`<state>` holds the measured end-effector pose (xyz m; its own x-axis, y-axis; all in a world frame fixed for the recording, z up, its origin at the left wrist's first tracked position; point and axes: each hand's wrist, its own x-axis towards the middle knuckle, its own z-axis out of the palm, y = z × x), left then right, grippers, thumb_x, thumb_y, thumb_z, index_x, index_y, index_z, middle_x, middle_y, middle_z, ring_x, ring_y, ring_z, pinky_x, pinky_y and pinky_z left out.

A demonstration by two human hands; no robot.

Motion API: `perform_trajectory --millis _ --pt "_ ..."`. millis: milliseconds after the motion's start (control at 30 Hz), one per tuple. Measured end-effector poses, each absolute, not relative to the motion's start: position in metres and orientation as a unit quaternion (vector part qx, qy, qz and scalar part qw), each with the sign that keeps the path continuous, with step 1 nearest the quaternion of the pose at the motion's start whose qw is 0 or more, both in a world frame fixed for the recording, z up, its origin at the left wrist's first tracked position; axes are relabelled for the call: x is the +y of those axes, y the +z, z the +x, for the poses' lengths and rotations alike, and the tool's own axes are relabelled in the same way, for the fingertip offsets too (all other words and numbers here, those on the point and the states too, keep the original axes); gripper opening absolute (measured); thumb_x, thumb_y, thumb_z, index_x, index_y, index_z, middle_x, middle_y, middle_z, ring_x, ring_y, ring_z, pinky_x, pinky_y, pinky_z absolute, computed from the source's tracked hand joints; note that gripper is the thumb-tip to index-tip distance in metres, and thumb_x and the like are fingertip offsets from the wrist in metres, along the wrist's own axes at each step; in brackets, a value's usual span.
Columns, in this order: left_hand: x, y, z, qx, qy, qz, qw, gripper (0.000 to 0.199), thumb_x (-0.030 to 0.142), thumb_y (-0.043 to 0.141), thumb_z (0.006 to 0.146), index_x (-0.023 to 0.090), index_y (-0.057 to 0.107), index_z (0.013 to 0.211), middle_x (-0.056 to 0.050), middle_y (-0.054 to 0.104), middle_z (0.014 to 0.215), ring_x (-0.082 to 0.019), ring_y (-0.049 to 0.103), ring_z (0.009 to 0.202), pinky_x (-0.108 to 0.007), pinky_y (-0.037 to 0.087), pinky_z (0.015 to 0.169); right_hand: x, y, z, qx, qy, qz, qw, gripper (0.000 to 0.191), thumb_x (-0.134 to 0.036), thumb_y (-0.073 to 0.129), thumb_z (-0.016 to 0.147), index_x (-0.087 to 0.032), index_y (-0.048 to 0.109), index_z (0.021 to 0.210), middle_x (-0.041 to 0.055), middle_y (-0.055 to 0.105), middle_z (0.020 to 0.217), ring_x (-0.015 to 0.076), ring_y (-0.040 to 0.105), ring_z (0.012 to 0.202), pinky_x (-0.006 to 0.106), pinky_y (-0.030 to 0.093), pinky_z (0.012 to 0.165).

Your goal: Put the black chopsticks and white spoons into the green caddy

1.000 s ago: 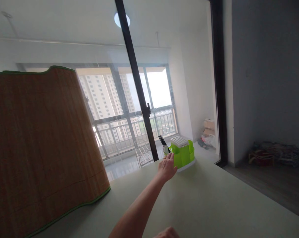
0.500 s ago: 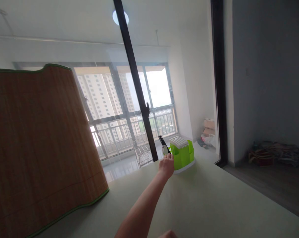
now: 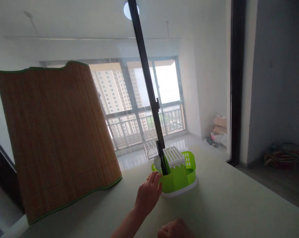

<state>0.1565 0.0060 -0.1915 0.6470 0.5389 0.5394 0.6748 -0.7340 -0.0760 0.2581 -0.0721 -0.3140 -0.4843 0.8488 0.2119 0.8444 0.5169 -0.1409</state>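
Note:
A bright green plastic cutlery holder (image 3: 177,178) with a white base and a white slotted block stands on the pale table. Black chopsticks (image 3: 162,158) and white spoons (image 3: 157,163) poke up from its left compartment. My left hand (image 3: 149,190), with a ring on one finger, grips the holder's left rim beside the spoons; its fingertips are partly hidden. Low in the picture, my right hand (image 3: 176,228) is near the tabletop, in front of the holder. Its fingers look curled in, with nothing visible in them, and the lower part is cut off.
A brown bamboo mat (image 3: 62,138) with green edging stands upright at the left of the pale table (image 3: 228,201). Behind the table is a glass sliding door with a dark frame (image 3: 149,79). A metal rack (image 3: 149,147) and cardboard boxes (image 3: 220,124) are beyond it.
The cutlery holder has come nearer to me, away from the table's far edge, with my left hand at its rim. More of my right hand shows. The view has turned slightly left.

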Motion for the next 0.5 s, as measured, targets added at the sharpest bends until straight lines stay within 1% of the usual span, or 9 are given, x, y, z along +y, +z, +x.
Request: perform_trajectory --millis 33,100,167,267,400,500 --pt "-0.001 -0.193 0.145 -0.331 -0.258 -0.897 0.14 0.025 0.016 0.046 0.089 0.02 0.051 0.114 -0.007 0.061 0.114 -0.019 0.062 0.1 -0.03 0.056 0.079 -0.073 -0.314 0.259 -0.86 0.01 -0.493 0.129 0.011 -0.027 0.065 0.079 -0.02 0.063 0.071 -0.0048 0.066 0.064 0.0118 0.057 0.051 0.02 0.025 0.037" --pt "-0.014 -0.194 0.125 -0.32 -0.267 -0.898 0.145 0.025 0.015 0.046 0.089 0.02 0.051 0.112 -0.007 0.062 0.111 -0.02 0.063 0.099 -0.032 0.057 0.078 -0.078 -0.311 0.262 -0.861 0.014 -0.49 0.137 0.009 -0.022 0.062 0.079 -0.021 0.062 0.07 -0.0058 0.068 0.066 0.011 0.058 0.051 0.021 0.023 0.038" --pt "-0.025 -0.193 0.108 -0.317 -0.265 -0.899 0.143 0.025 0.014 0.046 0.088 0.02 0.05 0.113 -0.007 0.062 0.11 -0.021 0.063 0.099 -0.033 0.057 0.079 -0.085 -0.308 0.267 -0.864 0.018 -0.48 0.149 0.003 -0.022 0.064 0.076 -0.023 0.062 0.073 -0.0065 0.07 0.07 0.0118 0.06 0.055 0.021 0.027 0.042" --pt "-0.038 -0.191 0.085 -0.326 -0.26 -0.899 0.137 0.025 0.015 0.045 0.089 0.02 0.05 0.113 -0.008 0.063 0.11 -0.022 0.063 0.098 -0.034 0.057 0.077 -0.093 -0.304 0.273 -0.864 0.013 -0.476 0.167 0.01 -0.019 0.066 0.07 -0.023 0.061 0.078 -0.0042 0.072 0.075 0.0152 0.063 0.061 0.023 0.032 0.049" --pt "-0.051 -0.187 0.063 -0.347 -0.261 -0.892 0.122 0.02 0.018 0.045 0.09 0.021 0.053 0.108 -0.007 0.063 0.107 -0.022 0.064 0.095 -0.034 0.056 0.075 -0.097 -0.306 0.275 -0.861 0.002 -0.474 0.183 0.011 -0.016 0.064 0.069 -0.023 0.059 0.077 -0.0024 0.071 0.074 0.017 0.063 0.062 0.025 0.032 0.051" --pt "-0.057 -0.179 0.055 -0.36 -0.271 -0.888 0.092 0.02 0.023 0.049 0.088 0.023 0.054 0.108 -0.005 0.063 0.111 -0.02 0.063 0.097 -0.032 0.054 0.078 -0.097 -0.311 0.277 -0.86 -0.006 -0.473 0.192 0.011 -0.016 0.062 0.07 -0.023 0.059 0.078 -0.0018 0.07 0.074 0.017 0.062 0.062 0.026 0.032 0.052"
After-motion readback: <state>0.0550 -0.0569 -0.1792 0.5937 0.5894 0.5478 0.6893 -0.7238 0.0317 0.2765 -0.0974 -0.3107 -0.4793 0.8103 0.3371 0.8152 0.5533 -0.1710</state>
